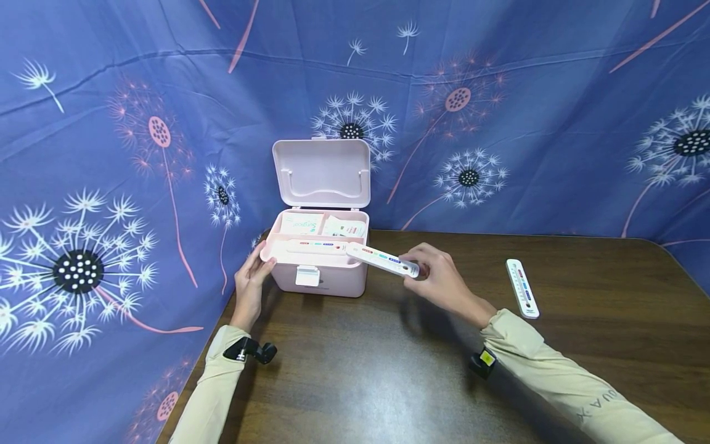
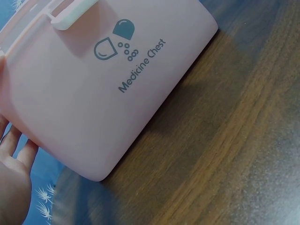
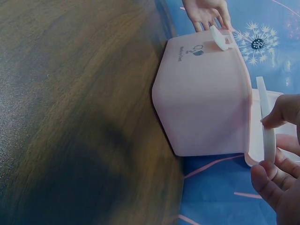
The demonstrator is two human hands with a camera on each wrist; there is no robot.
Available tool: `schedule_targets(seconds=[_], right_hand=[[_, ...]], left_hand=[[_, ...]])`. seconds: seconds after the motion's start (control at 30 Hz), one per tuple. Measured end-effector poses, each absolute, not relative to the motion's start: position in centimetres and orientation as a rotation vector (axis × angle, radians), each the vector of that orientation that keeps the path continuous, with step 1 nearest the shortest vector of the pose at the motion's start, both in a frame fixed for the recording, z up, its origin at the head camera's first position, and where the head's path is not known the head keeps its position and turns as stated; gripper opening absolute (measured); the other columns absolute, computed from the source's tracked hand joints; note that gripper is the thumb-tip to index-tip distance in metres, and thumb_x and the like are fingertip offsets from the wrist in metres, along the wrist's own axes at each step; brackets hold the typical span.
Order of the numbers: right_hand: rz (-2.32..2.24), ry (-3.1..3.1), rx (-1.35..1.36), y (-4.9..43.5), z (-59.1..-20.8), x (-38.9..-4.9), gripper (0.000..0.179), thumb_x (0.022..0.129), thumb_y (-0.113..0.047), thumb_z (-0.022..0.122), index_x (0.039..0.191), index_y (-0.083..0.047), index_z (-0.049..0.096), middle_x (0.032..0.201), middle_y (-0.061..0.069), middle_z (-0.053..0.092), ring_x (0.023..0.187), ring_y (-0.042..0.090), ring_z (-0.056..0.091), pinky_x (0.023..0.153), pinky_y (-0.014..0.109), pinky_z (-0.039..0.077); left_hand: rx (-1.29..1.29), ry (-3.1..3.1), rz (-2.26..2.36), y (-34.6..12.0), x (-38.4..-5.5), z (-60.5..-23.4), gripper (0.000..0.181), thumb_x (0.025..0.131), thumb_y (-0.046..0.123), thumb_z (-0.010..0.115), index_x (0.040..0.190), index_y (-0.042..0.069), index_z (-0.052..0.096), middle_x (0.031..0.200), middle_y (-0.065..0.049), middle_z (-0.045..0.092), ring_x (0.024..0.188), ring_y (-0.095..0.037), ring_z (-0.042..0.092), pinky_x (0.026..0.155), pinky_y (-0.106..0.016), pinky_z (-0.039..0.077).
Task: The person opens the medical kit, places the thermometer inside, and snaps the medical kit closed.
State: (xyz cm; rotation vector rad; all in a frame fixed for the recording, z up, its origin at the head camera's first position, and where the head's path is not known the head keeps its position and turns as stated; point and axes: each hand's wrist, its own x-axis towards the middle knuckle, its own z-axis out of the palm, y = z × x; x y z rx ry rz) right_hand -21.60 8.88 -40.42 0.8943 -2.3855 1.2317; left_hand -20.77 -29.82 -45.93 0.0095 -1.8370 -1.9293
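A pink medicine chest (image 1: 338, 285) stands with its lid (image 1: 324, 172) raised and its white front latch (image 1: 307, 275) flipped out. My left hand (image 1: 249, 290) rests against the chest's left end, fingers along the side wall and thumb by the front rim. Pinched at its right end by my right hand (image 1: 440, 280) is a white wall thermometer (image 1: 379, 258) with coloured marks. Its far tip overlaps the chest's front right rim in the head view. A similar thermometer (image 1: 313, 247) lies in the chest's front compartment.
White packets, one a printed pack (image 1: 302, 223) and another a wrapped packet (image 1: 344, 227), fill the chest's two rear compartments. Another thermometer (image 1: 522, 288) lies on the brown wooden table (image 1: 388, 370) at right. A blue dandelion-patterned cloth (image 1: 516, 92) hangs behind and along the left.
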Motion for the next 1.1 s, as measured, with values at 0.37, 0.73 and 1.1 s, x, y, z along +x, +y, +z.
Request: schedule_targets(seconds=[0.37, 0.73, 1.1], right_hand=[[1.232, -2.405, 0.903, 8.4, -40.4, -22.0, 0.033, 0.068, -0.001, 0.071, 0.101, -0.006, 0.072, 0.093, 0.0, 0.061, 0.063, 0.018, 0.048, 0.051, 0.023, 0.037], [1.245, -2.396, 0.918, 7.9, -40.3, -22.2, 0.032, 0.068, -0.002, 0.071, 0.1, -0.006, 0.072, 0.092, 0.0, 0.061, 0.063, 0.018, 0.049, 0.051, 0.023, 0.037], [1.264, -2.375, 0.942, 7.3, -40.5, -22.5, 0.033, 0.066, 0.001, 0.072, 0.099, -0.005, 0.072, 0.091, 0.002, 0.062, 0.062, 0.014, 0.046, 0.051, 0.02, 0.035]], left_hand=[[0.009, -1.829, -1.947, -29.9, -20.7, -45.9, 0.051, 0.086, 0.01, 0.069, 0.134, 0.006, 0.053, 0.141, -0.009, 0.047, 0.131, -0.019, 0.04, 0.105, -0.026, 0.034], [0.002, -1.838, -1.936, -30.0, -20.7, -46.0, 0.055, 0.085, 0.012, 0.071, 0.135, 0.003, 0.051, 0.141, -0.009, 0.047, 0.13, -0.018, 0.041, 0.104, -0.024, 0.036], [0.001, -1.859, -1.936, -29.9, -20.6, -45.7, 0.053, 0.087, 0.009, 0.068, 0.136, 0.005, 0.051, 0.14, -0.01, 0.048, 0.13, -0.018, 0.042, 0.102, -0.022, 0.037]])
